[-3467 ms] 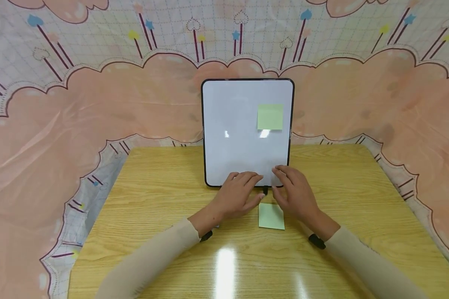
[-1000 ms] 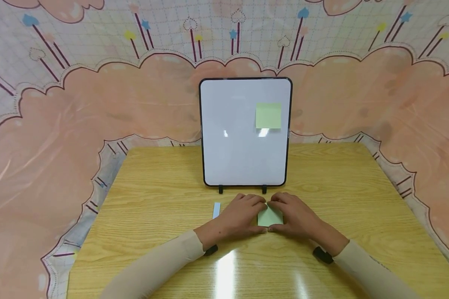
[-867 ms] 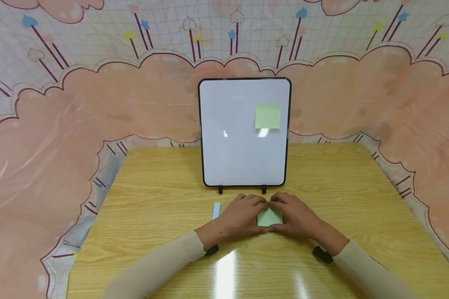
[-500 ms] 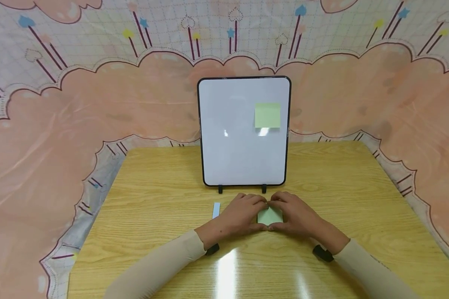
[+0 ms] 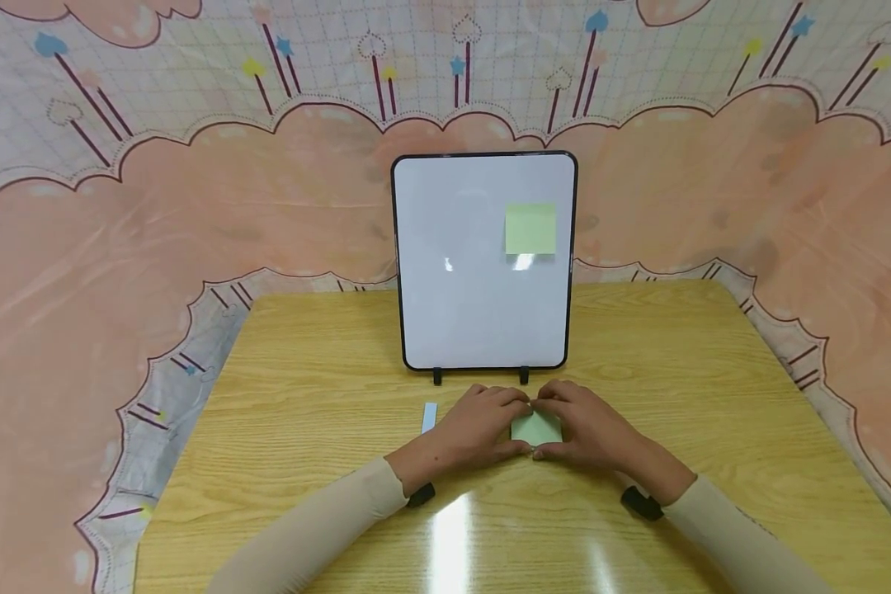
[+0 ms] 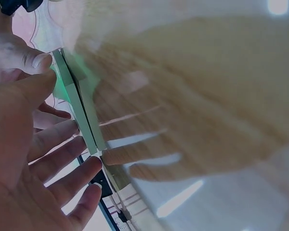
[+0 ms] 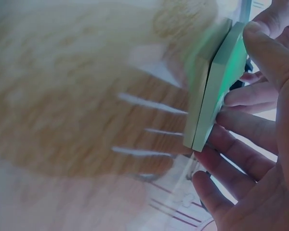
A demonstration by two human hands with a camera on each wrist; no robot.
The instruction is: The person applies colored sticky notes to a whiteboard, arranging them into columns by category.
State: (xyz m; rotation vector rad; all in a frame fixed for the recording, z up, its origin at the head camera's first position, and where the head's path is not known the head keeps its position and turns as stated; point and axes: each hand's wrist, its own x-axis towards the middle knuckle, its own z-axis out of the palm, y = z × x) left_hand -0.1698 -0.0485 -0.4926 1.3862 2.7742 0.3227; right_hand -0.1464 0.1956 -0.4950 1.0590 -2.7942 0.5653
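A pad of pale green sticky notes [image 5: 536, 431] lies flat on the table, framed by both hands. My left hand [image 5: 483, 427] holds its left part, thumb at the near edge and fingertips at the far edge. On the other side, my right hand [image 5: 588, 427] grips the pad the same way, its thumb and fingertips meeting those of the left. The wrist views show the pad's thin side edge [image 6: 76, 103] low against the glossy tabletop, thumb and fingers close about it. Behind the hands stands a whiteboard [image 5: 483, 313] bearing one green sticky note [image 5: 530, 229].
Two small black feet [image 5: 437, 376] support the whiteboard. A light blue strip [image 5: 429, 417] lies left of the pad, partly hidden by the left wrist. The wooden table [image 5: 304, 355] is backed by a patterned cloth [image 5: 289, 206].
Both hands have come down from the whiteboard's lower edge to the sticky note pad and closed around it. During the last second they stay almost still.
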